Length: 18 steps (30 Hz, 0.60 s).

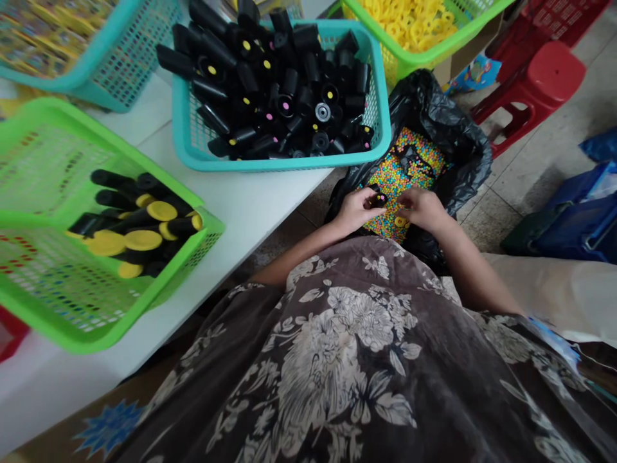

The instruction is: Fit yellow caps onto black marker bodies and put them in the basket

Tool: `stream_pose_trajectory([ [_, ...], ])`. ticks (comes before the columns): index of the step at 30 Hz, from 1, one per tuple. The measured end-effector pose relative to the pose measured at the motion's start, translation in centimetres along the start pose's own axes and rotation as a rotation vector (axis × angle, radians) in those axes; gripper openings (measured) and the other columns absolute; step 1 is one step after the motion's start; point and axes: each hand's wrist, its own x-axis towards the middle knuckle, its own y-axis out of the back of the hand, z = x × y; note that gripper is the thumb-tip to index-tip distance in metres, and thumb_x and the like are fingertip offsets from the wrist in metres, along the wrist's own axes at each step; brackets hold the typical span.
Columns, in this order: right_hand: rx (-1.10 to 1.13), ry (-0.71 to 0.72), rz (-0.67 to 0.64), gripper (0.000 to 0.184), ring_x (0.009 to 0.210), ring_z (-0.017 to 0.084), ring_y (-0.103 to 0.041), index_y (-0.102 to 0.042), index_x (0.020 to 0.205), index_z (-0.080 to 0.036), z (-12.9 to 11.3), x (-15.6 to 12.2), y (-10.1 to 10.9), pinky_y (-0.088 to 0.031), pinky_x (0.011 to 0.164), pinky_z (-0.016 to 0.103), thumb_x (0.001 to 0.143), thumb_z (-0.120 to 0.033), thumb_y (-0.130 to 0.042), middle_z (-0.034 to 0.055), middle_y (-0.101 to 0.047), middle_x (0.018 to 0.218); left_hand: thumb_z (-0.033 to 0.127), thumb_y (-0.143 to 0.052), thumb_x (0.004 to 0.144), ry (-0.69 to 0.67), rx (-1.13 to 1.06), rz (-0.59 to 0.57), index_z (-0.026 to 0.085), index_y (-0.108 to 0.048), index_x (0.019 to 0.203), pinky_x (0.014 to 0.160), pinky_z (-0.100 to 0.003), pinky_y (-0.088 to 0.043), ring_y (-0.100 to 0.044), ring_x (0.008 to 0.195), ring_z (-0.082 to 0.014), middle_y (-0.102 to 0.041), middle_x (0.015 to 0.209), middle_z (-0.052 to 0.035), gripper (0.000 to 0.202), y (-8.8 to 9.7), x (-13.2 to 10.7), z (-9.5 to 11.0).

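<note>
My left hand (355, 209) is closed around a small black tube (378, 200) with a pink dot on its end. To its right, my right hand (422, 208) is held with bent fingers over small multicoloured beads (385, 173); whether anything is between its fingertips is too small to tell. The beads fill a black plastic bag (424, 96), open below both hands. A yellow ring-shaped piece (400, 222) lies on the beads between the hands. On the table, a teal basket (279, 164) holds many similar black tubes (289, 96), some with yellow or pink dots.
A green basket (116, 334) on the white table (231, 212) holds black tubes with yellow caps. Another teal basket (110, 77) stands behind. A lime basket (409, 61) contains yellow plastic pieces (414, 22). A red stool (554, 77) and blue container (578, 212) are at right.
</note>
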Motion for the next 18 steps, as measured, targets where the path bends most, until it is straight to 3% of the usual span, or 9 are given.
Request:
stream_pose_trajectory([
  [2, -0.4, -0.019, -0.132, 0.025, 0.105, 0.034, -0.069, -0.077, 0.106, -0.01, -0.7, -0.7, -0.2, -0.052, 0.089, 0.041, 0.086, -0.023, -0.07, 0.0222, -0.075, 0.111, 0.028, -0.084, 0.072, 0.024, -0.013, -0.012, 0.015, -0.068, 0.09, 0.068, -0.026, -0.044, -0.056, 0.071, -0.0128, -0.068, 0.081, 0.0004, 0.027, 0.1, -0.3, -0.4],
  [4, -0.623, -0.01, -0.234, 0.029, 0.112, 0.038, -0.066, -0.076, 0.111, -0.005, -1.6, -1.5, -0.9, -0.05, 0.089, 0.043, 0.092, -0.018, -0.059, 0.0291, -0.072, 0.117, 0.027, -0.083, 0.072, 0.043, -0.03, -0.016, 0.016, -0.067, 0.091, 0.069, -0.026, -0.045, -0.058, 0.072, -0.013, -0.068, 0.082, 0.0008, 0.027, 0.1, -0.6, -0.9],
  [6, -0.693, 0.004, -0.255, 0.034, 0.113, 0.039, -0.064, -0.075, 0.113, -0.002, -2.3, -2.0, -1.7, -0.048, 0.087, 0.044, 0.095, -0.016, -0.051, 0.0314, -0.071, 0.117, 0.026, -0.083, 0.071, 0.052, -0.049, -0.014, 0.016, -0.065, 0.092, 0.071, -0.026, -0.046, -0.059, 0.073, -0.013, -0.067, 0.082, 0.0015, 0.028, 0.1, -0.8, -1.4],
  [9, -0.652, 0.0, -0.17, 0.034, 0.109, 0.038, -0.065, -0.076, 0.11, -0.003, -2.0, -1.9, -2.3, -0.048, 0.088, 0.044, 0.096, -0.018, -0.048, 0.0305, -0.073, 0.113, 0.025, -0.082, 0.072, 0.053, -0.08, -0.015, 0.017, -0.065, 0.092, 0.075, -0.026, -0.047, -0.06, 0.076, -0.0129, -0.066, 0.084, 0.0021, 0.028, -0.1, -1.0, -1.9],
  [12, -0.438, -0.047, 0.043, 0.033, 0.101, 0.034, -0.067, -0.077, 0.101, -0.007, -0.7, -1.2, -2.1, -0.05, 0.09, 0.044, 0.098, -0.021, -0.047, 0.0258, -0.075, 0.105, 0.029, -0.082, 0.074, 0.057, -0.12, -0.038, 0.017, -0.065, 0.092, 0.077, -0.027, -0.047, -0.059, 0.077, -0.0126, -0.066, 0.084, 0.0016, 0.028, -0.3, -1.0, -2.0],
  [15, 0.043, -0.089, 0.275, 0.029, 0.087, 0.026, -0.067, -0.078, 0.093, -0.016, 0.0, -0.6, -2.0, -0.052, 0.082, 0.038, 0.097, -0.03, -0.053, 0.0144, -0.075, 0.093, 0.032, -0.083, 0.075, 0.061, -0.126, -0.055, 0.017, -0.065, 0.092, 0.074, -0.026, -0.046, -0.057, 0.074, -0.0121, -0.066, 0.083, 0.0015, 0.028, -0.4, -0.9, -1.8],
  [18, 0.594, -0.125, 0.231, 0.033, 0.065, 0.017, -0.059, -0.077, 0.085, -0.02, -0.7, -0.5, -2.4, -0.046, 0.062, 0.031, 0.089, -0.051, -0.067, 0.0044, -0.07, 0.077, 0.03, -0.083, 0.074, 0.071, -0.076, -0.067, 0.017, -0.065, 0.092, 0.068, -0.025, -0.042, -0.054, 0.069, -0.0109, -0.062, 0.077, 0.0038, 0.028, -0.4, -0.9, -1.3],
])
